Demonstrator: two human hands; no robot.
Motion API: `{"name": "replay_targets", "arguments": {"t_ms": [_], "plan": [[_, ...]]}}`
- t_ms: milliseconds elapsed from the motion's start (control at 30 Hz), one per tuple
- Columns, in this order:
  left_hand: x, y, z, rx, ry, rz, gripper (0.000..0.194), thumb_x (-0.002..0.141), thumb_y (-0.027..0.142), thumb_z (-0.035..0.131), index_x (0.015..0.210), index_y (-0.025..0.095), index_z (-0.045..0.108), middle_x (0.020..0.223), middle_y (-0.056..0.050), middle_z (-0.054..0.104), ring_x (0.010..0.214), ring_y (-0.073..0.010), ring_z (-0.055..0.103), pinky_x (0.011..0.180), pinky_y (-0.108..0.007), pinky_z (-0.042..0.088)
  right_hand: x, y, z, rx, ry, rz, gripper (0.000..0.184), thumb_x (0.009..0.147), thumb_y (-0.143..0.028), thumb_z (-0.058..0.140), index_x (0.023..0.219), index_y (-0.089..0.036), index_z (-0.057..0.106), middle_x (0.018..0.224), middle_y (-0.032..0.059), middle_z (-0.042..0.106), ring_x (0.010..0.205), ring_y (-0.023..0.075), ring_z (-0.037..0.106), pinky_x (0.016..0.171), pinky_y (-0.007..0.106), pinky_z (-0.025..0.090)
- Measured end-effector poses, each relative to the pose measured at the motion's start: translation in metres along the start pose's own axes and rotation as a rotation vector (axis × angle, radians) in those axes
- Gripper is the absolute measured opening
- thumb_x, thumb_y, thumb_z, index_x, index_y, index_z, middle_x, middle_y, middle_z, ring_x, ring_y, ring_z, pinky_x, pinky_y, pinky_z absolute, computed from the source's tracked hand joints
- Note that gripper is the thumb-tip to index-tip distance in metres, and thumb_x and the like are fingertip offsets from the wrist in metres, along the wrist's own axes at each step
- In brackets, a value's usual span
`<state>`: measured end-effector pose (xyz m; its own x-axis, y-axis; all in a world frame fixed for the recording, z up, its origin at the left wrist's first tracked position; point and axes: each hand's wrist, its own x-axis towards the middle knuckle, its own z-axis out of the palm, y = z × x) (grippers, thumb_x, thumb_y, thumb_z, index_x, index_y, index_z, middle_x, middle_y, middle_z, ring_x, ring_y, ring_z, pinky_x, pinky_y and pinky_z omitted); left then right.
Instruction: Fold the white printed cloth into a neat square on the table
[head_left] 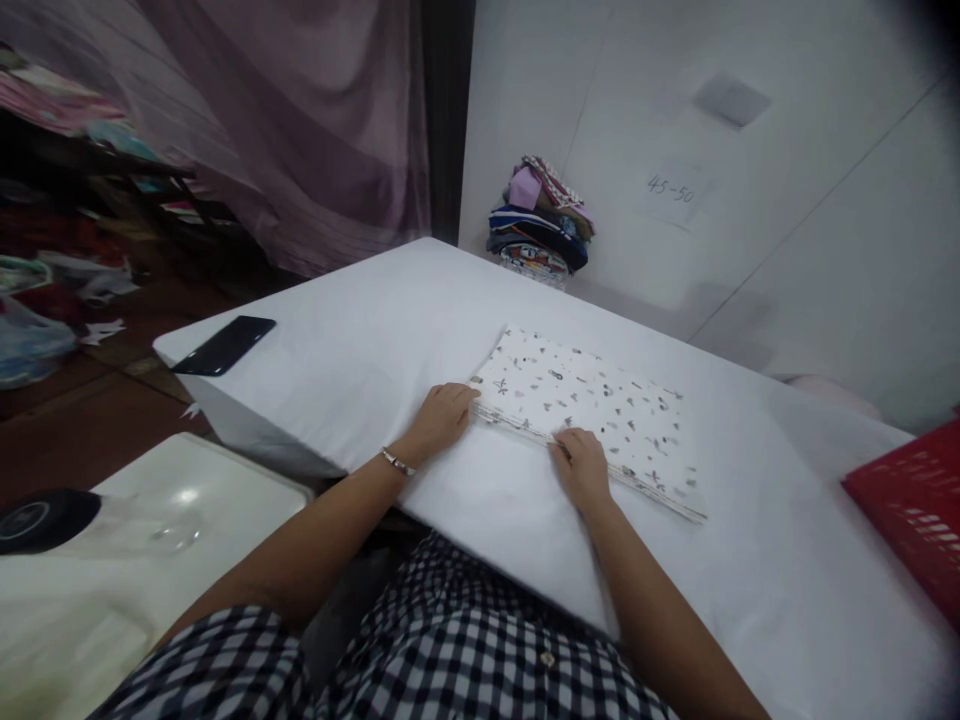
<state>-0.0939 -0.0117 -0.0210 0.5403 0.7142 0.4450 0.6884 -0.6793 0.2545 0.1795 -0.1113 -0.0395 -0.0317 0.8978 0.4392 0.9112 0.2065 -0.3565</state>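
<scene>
A flat, layered piece of folded white fabric (pixel 592 400) with a small scattered print lies on the white-covered table (pixel 360 310). At its left corner is my left hand (pixel 442 412), with the fingers held together and the tips closed on the edge; its thumb is mostly hidden. My right hand (pixel 583 465) grips the near edge around the middle, thumb and curled fingers at the layers. Several fabric layers show along that near edge.
A black phone (pixel 226 345) lies at the table's left corner. Folded clothes (pixel 540 220) are stacked by the wall, and a red object (pixel 911 500) stands at the right. At lower left, a white surface (pixel 225 500) carries a black, round-ended object (pixel 49 520).
</scene>
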Motion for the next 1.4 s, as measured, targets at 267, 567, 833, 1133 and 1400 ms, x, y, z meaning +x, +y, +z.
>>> {"name": "replay_targets", "arguments": {"t_ms": [267,567,833,1133,1400], "plan": [[0.003,-0.011,0.001,-0.141,0.036,-0.122,0.031,0.078,0.012,0.044,0.1,0.021,0.065,0.112,-0.006,0.062,0.104,-0.0209,0.054,0.093,-0.039,0.044,0.0,-0.002,-0.001,-0.009,-0.007,0.012,0.02,0.09,-0.031,0.048,0.092,-0.021,0.065,0.097,0.0069,0.063,0.091,0.0217,0.052,0.083,0.036,0.038],[-0.005,-0.009,-0.006,-0.154,0.157,-0.224,0.013,0.079,0.02,0.053,0.078,0.021,0.066,0.096,-0.005,0.062,0.093,-0.0198,0.055,0.088,-0.037,0.045,0.0,-0.002,-0.001,0.02,-0.01,0.032,0.02,0.09,-0.032,0.048,0.092,-0.021,0.064,0.096,0.0054,0.063,0.091,0.021,0.051,0.083,0.035,0.038],[-0.001,-0.016,0.001,-0.169,0.187,-0.348,0.015,0.083,0.029,0.053,0.077,0.021,0.064,0.091,-0.005,0.062,0.091,-0.0203,0.056,0.086,-0.037,0.046,0.0,-0.001,-0.001,0.025,-0.007,0.024,0.021,0.09,-0.033,0.046,0.09,-0.021,0.064,0.095,0.0063,0.063,0.09,0.0219,0.052,0.079,0.035,0.039],[0.0,-0.024,0.01,-0.204,0.164,-0.347,0.018,0.081,0.024,0.051,0.066,0.02,0.059,0.097,-0.005,0.063,0.094,-0.0195,0.057,0.087,-0.037,0.047,0.0,-0.001,0.0,0.02,0.013,0.019,0.02,0.089,-0.033,0.047,0.089,-0.022,0.064,0.095,0.0059,0.063,0.089,0.0218,0.052,0.082,0.036,0.039],[-0.003,-0.008,0.001,-0.16,0.22,-0.294,0.012,0.079,0.023,0.055,0.074,0.021,0.065,0.106,-0.005,0.062,0.103,-0.0206,0.055,0.094,-0.039,0.044,0.0,-0.002,-0.001,0.031,0.016,0.027,0.021,0.088,-0.034,0.048,0.094,-0.022,0.065,0.095,0.0064,0.064,0.089,0.0223,0.053,0.08,0.036,0.039]]}}
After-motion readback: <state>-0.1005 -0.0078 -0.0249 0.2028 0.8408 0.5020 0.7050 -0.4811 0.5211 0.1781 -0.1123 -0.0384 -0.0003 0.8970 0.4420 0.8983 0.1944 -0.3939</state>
